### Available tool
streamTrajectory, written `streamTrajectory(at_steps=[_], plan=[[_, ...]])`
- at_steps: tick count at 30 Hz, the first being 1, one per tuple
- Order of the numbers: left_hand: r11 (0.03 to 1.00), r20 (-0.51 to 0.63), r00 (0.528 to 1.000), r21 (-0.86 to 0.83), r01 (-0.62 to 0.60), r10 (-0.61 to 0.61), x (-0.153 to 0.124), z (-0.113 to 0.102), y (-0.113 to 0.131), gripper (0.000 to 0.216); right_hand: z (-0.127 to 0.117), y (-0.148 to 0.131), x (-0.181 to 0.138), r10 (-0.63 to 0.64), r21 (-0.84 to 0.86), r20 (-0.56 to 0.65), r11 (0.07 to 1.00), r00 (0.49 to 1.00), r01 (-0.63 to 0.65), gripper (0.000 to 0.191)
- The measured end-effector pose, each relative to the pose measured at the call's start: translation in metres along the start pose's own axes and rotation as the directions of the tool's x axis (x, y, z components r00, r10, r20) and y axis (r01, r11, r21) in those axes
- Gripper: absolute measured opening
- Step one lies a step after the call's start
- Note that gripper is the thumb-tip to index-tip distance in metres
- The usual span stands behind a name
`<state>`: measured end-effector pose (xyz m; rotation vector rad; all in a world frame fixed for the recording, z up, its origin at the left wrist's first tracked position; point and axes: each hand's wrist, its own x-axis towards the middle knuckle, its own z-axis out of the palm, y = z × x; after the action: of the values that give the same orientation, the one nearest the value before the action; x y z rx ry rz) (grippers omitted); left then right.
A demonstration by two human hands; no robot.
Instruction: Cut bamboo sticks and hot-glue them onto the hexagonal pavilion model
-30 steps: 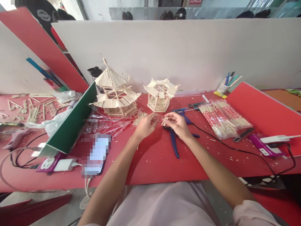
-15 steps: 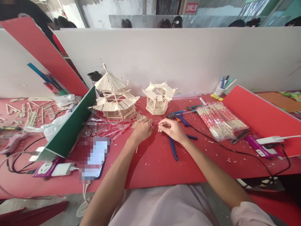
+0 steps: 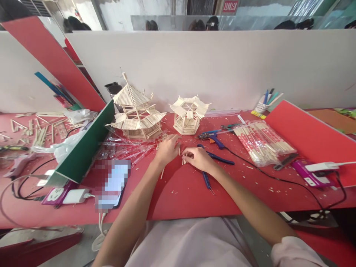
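Note:
My left hand (image 3: 167,149) rests palm-down on the red table (image 3: 180,189), fingers together, pinching a short wooden stick (image 3: 179,150). My right hand (image 3: 198,158) lies just right of it, fingers closed on a small bundle of short sticks (image 3: 184,160) pressed to the table. The two hands almost touch. Blue pliers (image 3: 207,178) lie under and behind my right hand. A small stick pavilion (image 3: 188,114) stands just beyond the hands, and a larger stick pavilion (image 3: 134,109) to its left.
A blue glue gun (image 3: 213,135) and a bag of chopsticks (image 3: 263,142) lie at the right, with a purple power strip (image 3: 313,175) and cables. A phone (image 3: 112,184), clear wrappers (image 3: 125,148) and a green board (image 3: 83,146) lie at the left. White partition behind.
Both hands have come down from just above the table to its surface and moved slightly left and nearer. The right hand's stick bundle now touches the table.

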<state>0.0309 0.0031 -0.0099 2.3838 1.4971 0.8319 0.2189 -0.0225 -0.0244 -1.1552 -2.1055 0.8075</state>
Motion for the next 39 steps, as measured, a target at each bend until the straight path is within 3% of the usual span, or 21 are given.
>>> streamTrajectory(at_steps=[6,10,17,20,24,31,39], plan=[[0.984,-0.061,0.996,-0.169,0.053,-0.065,0.007,0.012,-0.013,0.027,0.000,-0.002,0.000,-0.006,-0.137,0.003,0.991,1.000,0.006,0.005],[0.970,-0.073,0.996,-0.242,0.023,-0.042,0.018,0.018,-0.020,0.027,0.001,-0.004,0.000,-0.041,-0.208,0.008,0.977,0.999,0.042,0.006],[0.984,-0.024,0.999,-0.175,0.034,-0.039,0.041,0.033,-0.016,0.035,-0.025,0.007,-0.001,-0.038,-0.286,-0.099,0.958,0.994,0.008,0.005],[0.984,-0.032,0.999,-0.172,0.034,-0.040,0.049,0.039,-0.012,0.036,-0.047,0.021,-0.003,0.020,-0.395,-0.140,0.916,0.990,-0.075,0.008],[0.985,-0.050,0.997,-0.164,0.052,-0.061,0.056,0.046,-0.010,0.037,-0.066,0.034,-0.008,0.169,-0.417,-0.029,0.894,0.985,-0.166,0.014],[0.986,-0.120,0.993,-0.168,-0.003,-0.017,0.065,0.054,-0.019,0.036,-0.062,0.021,-0.013,0.294,-0.503,0.048,0.833,0.955,-0.231,0.047],[0.974,-0.106,0.993,-0.215,-0.071,0.049,0.064,0.050,-0.029,0.032,-0.068,0.014,-0.016,0.409,-0.534,0.104,0.792,0.907,-0.296,0.048]])
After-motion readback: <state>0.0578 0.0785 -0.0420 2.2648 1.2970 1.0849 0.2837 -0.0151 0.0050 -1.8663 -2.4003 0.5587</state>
